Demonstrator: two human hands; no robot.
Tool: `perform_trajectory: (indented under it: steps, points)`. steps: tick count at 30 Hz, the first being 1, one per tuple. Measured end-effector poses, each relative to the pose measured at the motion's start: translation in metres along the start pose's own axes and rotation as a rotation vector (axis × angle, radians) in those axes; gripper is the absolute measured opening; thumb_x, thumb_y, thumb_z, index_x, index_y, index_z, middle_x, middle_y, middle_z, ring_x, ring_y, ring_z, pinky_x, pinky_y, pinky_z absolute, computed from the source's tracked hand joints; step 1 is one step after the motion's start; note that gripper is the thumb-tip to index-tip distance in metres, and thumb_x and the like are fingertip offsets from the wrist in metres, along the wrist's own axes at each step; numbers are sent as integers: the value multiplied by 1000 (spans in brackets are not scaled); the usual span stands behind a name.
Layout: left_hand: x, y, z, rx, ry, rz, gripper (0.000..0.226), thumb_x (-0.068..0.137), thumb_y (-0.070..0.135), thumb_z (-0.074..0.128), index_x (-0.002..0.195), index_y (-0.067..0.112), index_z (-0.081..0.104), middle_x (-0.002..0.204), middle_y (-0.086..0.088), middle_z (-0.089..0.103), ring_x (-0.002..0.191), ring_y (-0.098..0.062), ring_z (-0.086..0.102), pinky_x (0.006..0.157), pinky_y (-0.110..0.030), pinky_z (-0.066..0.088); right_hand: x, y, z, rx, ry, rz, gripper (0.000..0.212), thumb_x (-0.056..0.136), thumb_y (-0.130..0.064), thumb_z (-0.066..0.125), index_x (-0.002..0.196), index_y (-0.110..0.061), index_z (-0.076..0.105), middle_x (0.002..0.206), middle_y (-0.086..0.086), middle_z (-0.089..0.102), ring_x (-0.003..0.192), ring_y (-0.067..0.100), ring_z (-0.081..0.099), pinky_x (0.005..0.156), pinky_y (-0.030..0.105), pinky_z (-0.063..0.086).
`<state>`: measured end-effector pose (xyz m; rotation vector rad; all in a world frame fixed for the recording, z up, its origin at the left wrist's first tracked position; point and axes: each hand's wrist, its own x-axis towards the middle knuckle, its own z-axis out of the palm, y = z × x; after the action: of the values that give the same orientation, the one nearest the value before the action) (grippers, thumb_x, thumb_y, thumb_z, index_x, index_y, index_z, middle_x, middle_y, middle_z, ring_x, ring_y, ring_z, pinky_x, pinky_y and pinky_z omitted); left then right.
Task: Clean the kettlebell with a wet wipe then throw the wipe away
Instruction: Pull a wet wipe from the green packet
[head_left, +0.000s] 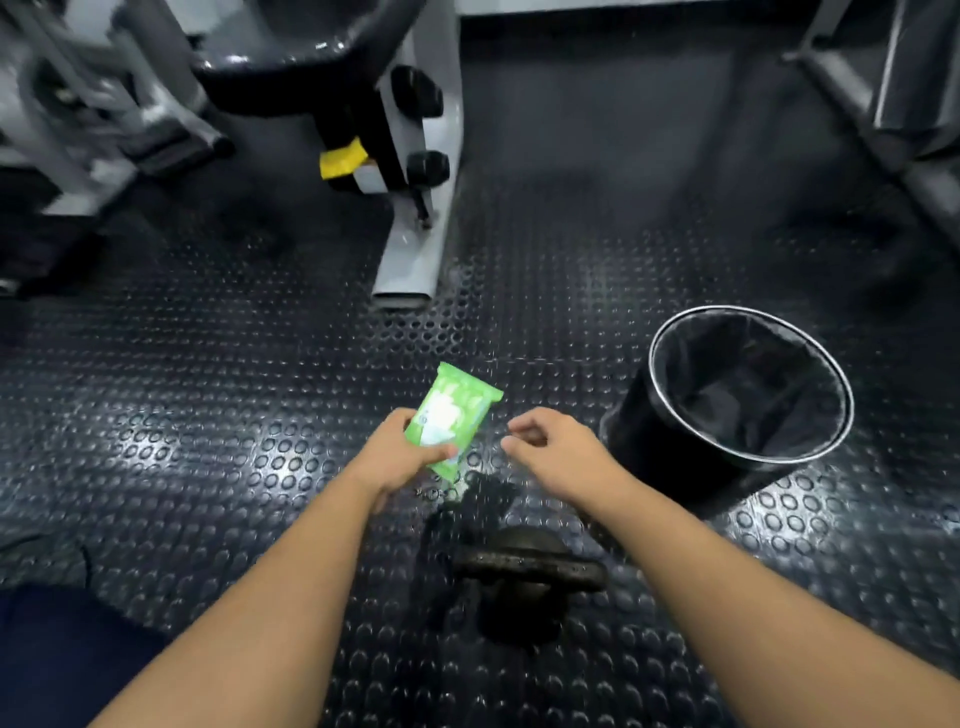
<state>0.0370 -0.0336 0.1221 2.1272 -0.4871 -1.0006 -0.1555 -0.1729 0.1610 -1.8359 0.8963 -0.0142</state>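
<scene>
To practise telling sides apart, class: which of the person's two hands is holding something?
The left hand: it grips the green wipes pack. The right hand, beside it, has loosely curled fingers and holds nothing.

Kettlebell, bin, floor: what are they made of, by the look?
Kettlebell: likely cast iron; dull, dark, rough, speckled surface. Bin: dark wall of unclear material; the bright rim looks like metal; the crinkled black liner is probably plastic film. Floor: probably rubber; black, raised round studs, slight sheen.
</scene>
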Motion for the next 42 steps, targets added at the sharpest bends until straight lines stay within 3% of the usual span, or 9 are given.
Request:
perform_trajectory:
  steps: [5,8,12,15,19,23,31,39,42]
  points:
    - [-41,68,-4,46,-196,147,61,79,36,90,127,20,56,116,-1,73,99,-20,75,79,-36,64,-24,-11,-1,480,-17,143,76,93,-43,77,151,-10,41,133,6,69,113,26,72,87,34,58]
    - [-62,109,-9,241,-255,275,67,76,51,89,129,27,56,115,7,73,101,-15,72,88,-38,61,-35,-28,-18,754,-65,128,48,99,-33,72,137,-10,56,123,13,75,98,26,75,82,44,61]
    - [-91,137,-17,312,-259,383,56,81,49,85,124,30,55,108,12,72,93,-8,70,78,-28,58,-55,-42,-32,942,-86,32,27,104,-21,64,130,-14,63,122,11,77,92,26,76,82,50,65]
    - [-101,145,-21,451,-198,450,65,79,53,86,130,29,54,115,14,66,99,-6,64,80,-25,50,-65,-49,-34,959,-85,10,27,104,-19,63,130,-12,62,121,10,77,90,27,77,74,46,66]
    - [-118,147,-20,622,-15,669,93,74,61,84,150,28,42,142,5,49,126,-11,52,109,-31,43,-76,-53,-37,957,-81,-14,29,104,-18,64,131,-9,61,124,13,76,94,31,75,70,43,64]
    - [-151,162,-22,714,81,846,68,82,56,79,140,32,53,140,8,48,127,-10,51,109,-33,44,-90,-65,-45,960,-97,-43,31,103,-17,64,133,-9,61,123,15,75,97,34,71,69,42,64]
    - [-170,186,-18,706,149,797,30,91,53,72,117,37,73,128,17,65,107,-2,59,98,-32,52,-94,-66,-59,902,-108,-88,31,102,-8,63,132,-13,60,119,19,76,91,36,77,72,46,65]
    - [-186,191,-45,737,285,808,14,91,44,74,101,36,80,118,18,73,95,-1,61,84,-29,54,-111,-99,-35,906,-113,-170,34,103,-5,61,137,-10,57,124,17,75,108,40,74,83,52,64]
    - [-179,181,-52,806,310,824,14,94,40,71,100,34,82,130,19,69,109,-8,67,89,-36,57,-107,-107,-20,877,-71,-151,34,103,-3,61,137,-7,57,123,18,75,107,40,75,85,54,64]
